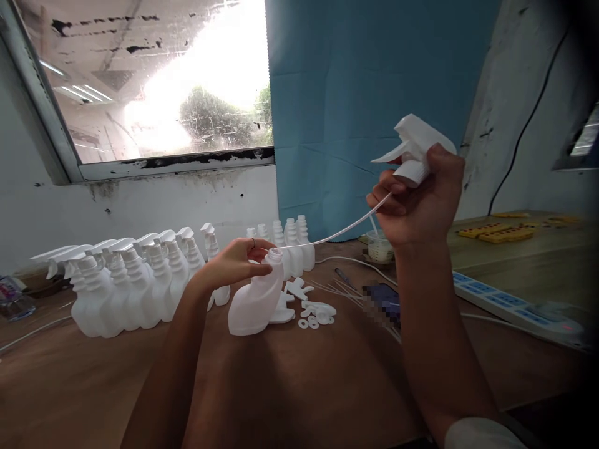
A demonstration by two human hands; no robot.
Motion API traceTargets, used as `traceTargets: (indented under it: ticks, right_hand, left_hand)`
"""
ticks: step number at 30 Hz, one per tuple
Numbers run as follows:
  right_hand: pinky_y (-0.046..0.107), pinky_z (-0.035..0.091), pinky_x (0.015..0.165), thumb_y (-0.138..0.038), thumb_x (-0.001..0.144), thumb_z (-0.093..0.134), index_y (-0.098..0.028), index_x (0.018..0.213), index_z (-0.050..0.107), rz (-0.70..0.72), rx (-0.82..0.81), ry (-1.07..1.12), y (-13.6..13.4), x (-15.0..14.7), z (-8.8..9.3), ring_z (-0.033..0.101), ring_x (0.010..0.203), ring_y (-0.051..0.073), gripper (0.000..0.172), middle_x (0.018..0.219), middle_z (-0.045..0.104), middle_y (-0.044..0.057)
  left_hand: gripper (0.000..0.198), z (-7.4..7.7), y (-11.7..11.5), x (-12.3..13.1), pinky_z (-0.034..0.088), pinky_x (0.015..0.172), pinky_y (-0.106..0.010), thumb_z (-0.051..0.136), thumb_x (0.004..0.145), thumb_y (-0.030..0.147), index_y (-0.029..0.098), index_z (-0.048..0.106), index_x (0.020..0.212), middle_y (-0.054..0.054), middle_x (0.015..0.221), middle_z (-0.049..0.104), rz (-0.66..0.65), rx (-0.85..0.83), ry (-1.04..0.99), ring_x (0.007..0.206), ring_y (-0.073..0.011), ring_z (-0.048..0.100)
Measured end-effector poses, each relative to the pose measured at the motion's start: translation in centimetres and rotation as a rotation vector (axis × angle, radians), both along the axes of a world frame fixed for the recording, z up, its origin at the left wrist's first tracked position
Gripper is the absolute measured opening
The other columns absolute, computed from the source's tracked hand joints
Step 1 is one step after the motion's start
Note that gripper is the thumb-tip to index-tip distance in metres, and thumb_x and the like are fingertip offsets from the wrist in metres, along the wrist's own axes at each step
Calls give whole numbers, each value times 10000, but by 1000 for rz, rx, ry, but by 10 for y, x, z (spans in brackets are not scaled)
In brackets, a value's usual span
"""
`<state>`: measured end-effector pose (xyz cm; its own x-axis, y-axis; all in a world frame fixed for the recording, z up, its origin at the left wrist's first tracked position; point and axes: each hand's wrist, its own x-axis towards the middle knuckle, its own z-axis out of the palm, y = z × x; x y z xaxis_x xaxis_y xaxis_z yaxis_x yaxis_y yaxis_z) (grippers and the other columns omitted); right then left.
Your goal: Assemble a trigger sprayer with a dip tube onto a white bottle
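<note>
My left hand grips the neck of a white plastic bottle that stands tilted on the brown table. My right hand is raised at the right and closed around a white trigger sprayer head. A thin white dip tube hangs from the sprayer and runs down to the left, its tip at the bottle's mouth.
A row of several finished spray bottles stands at the left; capless bottles stand behind. Loose sprayer parts and rings, spare tubes, a phone, a small cup and a power strip lie at the right.
</note>
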<state>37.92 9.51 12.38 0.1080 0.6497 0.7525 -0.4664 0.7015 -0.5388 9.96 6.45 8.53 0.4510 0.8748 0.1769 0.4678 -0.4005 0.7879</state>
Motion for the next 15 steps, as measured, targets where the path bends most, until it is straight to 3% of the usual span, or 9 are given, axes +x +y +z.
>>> traceTargets:
  ticks: [6,10,13,15]
  right_hand:
    - [212,31,379,-514,554,720,-178,809,410,87,-130,-49,-1,8,3,139,321,12,523,494,238,-81]
    - [212,39,396,-496,670,623,-169,818,435,120,-155,-30,5,9,1,149,326,1,406,501,242,-74]
    - [194,113,415,-468,777,552,-156,872,458,139,-149,-76,8,-1,-2,235,355,-8,339,558,358,-52]
    - [174,196,435,-447,749,634,-143,926,469,129,-144,-109,8,-13,-5,361,436,-1,388,646,447,-31]
  left_hand:
    - [455,-1,-2,0,527,825,-335,712,742,231,170,636,1187,-83,1065,712,-31,-34,53,998,-222,659]
    - [439,-2,-3,1,515,802,-321,721,738,225,175,641,1167,-71,1011,709,-73,-71,60,950,-204,655]
    - [435,-3,0,1,498,801,-312,725,740,217,172,633,1163,-68,1002,697,-120,-120,27,936,-190,642]
    - [435,-4,3,-1,483,772,-289,723,743,192,171,620,1166,-44,944,681,-174,-162,7,884,-164,631]
